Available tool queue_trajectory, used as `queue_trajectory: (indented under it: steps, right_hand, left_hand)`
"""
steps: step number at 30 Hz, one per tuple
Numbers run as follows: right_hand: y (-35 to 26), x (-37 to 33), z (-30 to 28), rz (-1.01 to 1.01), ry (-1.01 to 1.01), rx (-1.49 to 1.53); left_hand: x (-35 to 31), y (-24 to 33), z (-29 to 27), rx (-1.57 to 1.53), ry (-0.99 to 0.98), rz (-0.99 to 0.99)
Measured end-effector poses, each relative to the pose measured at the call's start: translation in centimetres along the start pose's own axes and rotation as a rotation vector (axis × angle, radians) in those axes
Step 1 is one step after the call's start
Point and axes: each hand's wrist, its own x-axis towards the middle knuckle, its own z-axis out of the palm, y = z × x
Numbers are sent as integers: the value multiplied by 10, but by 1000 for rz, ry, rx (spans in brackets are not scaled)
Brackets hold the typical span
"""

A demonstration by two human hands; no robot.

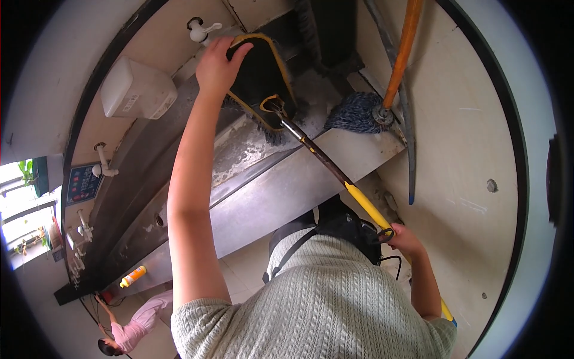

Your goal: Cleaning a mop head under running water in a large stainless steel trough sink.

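The mop's dark pad [254, 66], edged in yellow, is at the left hand [216, 67], far from and to the left of the right hand [406, 239]. The left hand grips the pad's far left edge, thumb on the dark face and fingers bent round the rim. The right hand, near and to the right, has its fingers wrapped around the mop's yellow handle [366, 204]. Between the 2 hands the handle slants far and left, its metal end meeting the pad at a yellow-edged gap.

The pad is over the right part of a long metal trough [263, 188]; whether it touches the bottom, I cannot tell. A blue-grey string mop [356, 112] rests at the trough's right end, its orange pole [402, 63] beside a dark pole [410, 149].

A white box [137, 90] is on the wall left of the left hand, its contents hidden. A white tap [200, 30] juts out just beyond that hand. Far left, an orange bottle [133, 277] sits by the trough's near rim, near a person in pink [140, 323]; its contents are hidden too.
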Motion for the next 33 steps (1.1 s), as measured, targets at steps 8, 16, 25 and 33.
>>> queue_trajectory:
  steps: [8,16,25,33]
  right_hand:
    - [-3,0,7,-47,21,44]
    - [-11,-3,8,-30,53,8]
    - [7,6,12,-98,52,47]
    - [1,12,12,-125,86,7]
  left_hand:
    - [-9,-16,10,-75,51,71]
    - [-31,-8,16,-110,208,-106]
    - [-35,3,-1,91,-9,-519]
    - [-37,-49,47,-814,63,-652]
